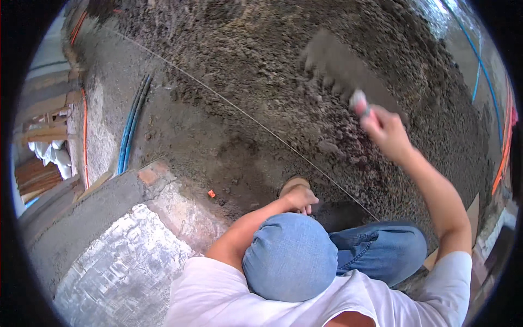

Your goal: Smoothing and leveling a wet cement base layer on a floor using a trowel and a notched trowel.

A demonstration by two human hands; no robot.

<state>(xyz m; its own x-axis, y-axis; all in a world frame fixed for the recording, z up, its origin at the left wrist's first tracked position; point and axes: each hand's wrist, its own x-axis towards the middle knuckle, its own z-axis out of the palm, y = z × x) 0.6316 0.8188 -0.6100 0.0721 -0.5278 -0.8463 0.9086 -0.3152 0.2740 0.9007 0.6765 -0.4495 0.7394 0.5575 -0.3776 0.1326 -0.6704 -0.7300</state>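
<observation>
My right hand [388, 131] is closed around the pinkish-red handle of a trowel [340, 65], held over the wet mortar at the upper right. Its broad blade is coated in grey mortar and blurred by motion, and its left edge looks lumpy or toothed. Coarse dark mortar [245, 71] covers much of the surface in front of me. My left hand [300, 198] is low by my bent knee, fingers curled. It lies against a tan rounded thing [296, 181], perhaps a shoe tip; whatever the fingers hold, if anything, is hidden.
A taut string [245, 113] runs diagonally across the mortar, between my hands. Blue pipes [131, 128] and an orange pipe [85, 139] rise at the left; further pipes [498, 109] stand at the right. An orange fragment [211, 193] lies near my left forearm. A white-smeared slab [125, 261] is at lower left.
</observation>
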